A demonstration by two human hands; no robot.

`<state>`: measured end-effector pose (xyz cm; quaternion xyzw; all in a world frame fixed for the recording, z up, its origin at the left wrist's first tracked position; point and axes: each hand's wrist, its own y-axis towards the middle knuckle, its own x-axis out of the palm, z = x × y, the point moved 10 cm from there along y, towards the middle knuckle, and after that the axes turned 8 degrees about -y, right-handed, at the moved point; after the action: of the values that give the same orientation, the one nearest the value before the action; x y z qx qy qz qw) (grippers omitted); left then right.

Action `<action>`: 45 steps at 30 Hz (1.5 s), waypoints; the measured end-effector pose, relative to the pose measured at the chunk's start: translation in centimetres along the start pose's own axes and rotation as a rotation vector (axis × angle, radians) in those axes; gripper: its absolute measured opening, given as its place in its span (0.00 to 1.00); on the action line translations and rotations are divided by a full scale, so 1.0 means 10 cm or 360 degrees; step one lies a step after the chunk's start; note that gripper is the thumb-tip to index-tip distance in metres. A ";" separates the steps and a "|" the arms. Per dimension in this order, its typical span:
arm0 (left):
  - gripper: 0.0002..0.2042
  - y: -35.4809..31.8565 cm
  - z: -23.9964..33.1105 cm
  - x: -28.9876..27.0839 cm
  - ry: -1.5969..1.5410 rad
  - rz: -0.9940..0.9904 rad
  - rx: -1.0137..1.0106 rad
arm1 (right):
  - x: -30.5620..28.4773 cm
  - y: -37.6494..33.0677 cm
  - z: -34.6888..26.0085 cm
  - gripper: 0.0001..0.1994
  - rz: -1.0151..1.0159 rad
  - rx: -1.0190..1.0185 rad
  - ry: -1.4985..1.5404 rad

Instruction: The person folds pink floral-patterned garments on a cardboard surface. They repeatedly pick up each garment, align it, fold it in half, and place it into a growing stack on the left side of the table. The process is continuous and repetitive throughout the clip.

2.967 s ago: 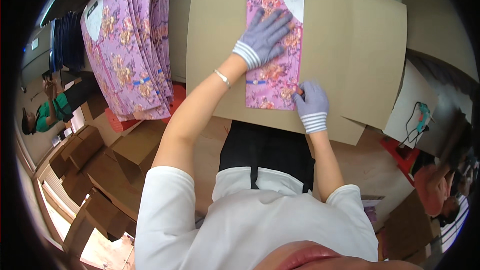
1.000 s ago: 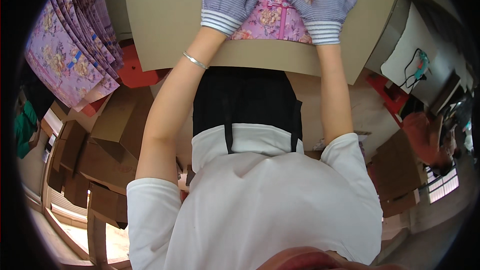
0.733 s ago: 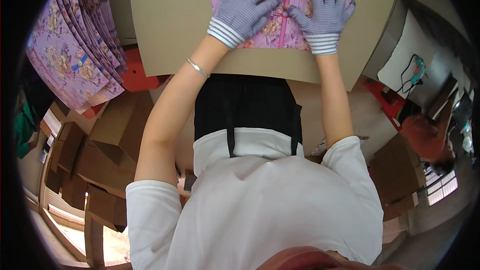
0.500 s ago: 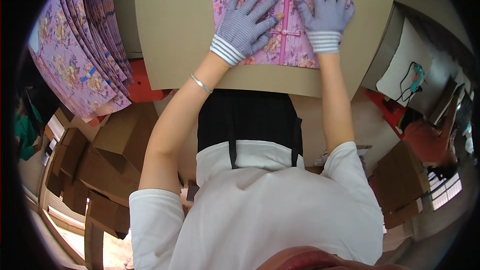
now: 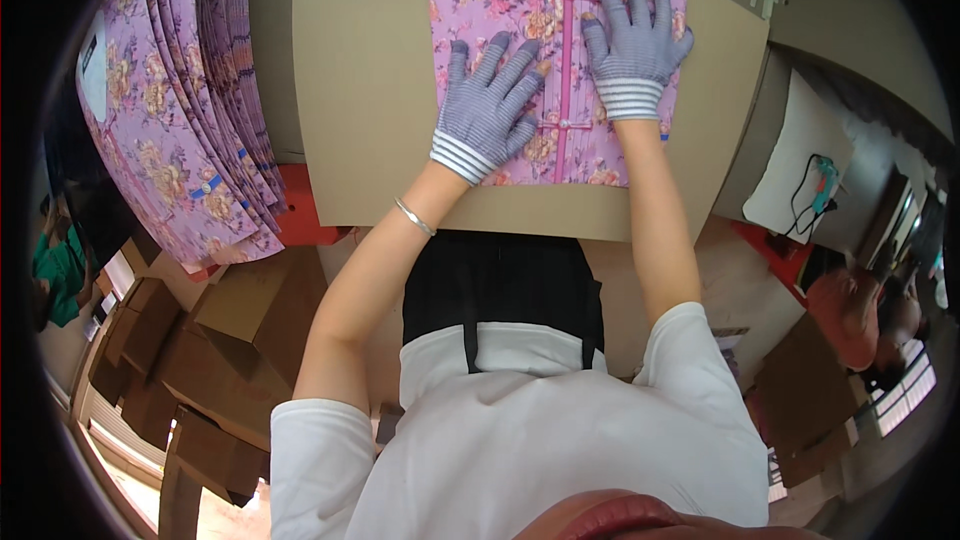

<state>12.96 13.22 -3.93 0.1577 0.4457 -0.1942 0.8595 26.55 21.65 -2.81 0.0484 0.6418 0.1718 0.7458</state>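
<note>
Since 0.5 s ago our hands barely shifted; garment now shows further up, incl. white neck insert. Count: 2 gloved hands, 1 garment under them, 1 fanned stack of similar pieces at left (too overlapped to count), 1 cardboard sheet. Left hand (image 5: pixel 487 110) flat, fingers spread, palm down on garment (image 5: pixel 520 0), gripping nothing. Right hand (image 5: pixel 634 45) same: open, flat, pressing just right of the placket. Garment: pink/purple floral fabric, pink center strip w/ small buttons, lying flat on cardboard (image 5: pixel 365 90), centered toward top of view. Stack (image 5: pixel 175 130) lies left of cardboard, well apart from hands. Red surface (image 5: pixel 300 220) peeks out below stack. Brown boxes (image 5: pixel 190 360) lower left. Nothing blocks hands; gloves cover part of the placket.
</note>
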 end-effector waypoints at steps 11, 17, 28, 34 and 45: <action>0.21 0.26 -0.26 -0.10 0.0182 0.0254 -0.0319 | 0.02 -0.15 -0.04 0.20 -0.0015 -0.0036 0.0229; 0.23 0.05 -0.30 -0.13 0.0205 0.0207 -0.0317 | -0.07 -0.34 -0.25 0.21 -0.0110 -0.0006 0.0264; 0.24 0.74 -0.58 -0.45 0.0227 0.0498 -0.0387 | -0.16 -0.31 -0.27 0.20 -0.0020 -0.0013 0.0338; 0.23 0.75 -0.45 -0.47 0.0102 0.0457 -0.0198 | -0.15 -0.32 -0.26 0.18 -0.0037 -0.0014 0.0361; 0.19 0.76 -0.54 -0.43 0.0072 0.0441 -0.0203 | -0.18 -0.27 -0.23 0.17 -0.0125 0.0012 0.0485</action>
<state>10.46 23.06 -2.59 0.1669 0.4505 -0.0415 0.8761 24.63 18.18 -2.27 -0.0007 0.7495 0.1454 0.6458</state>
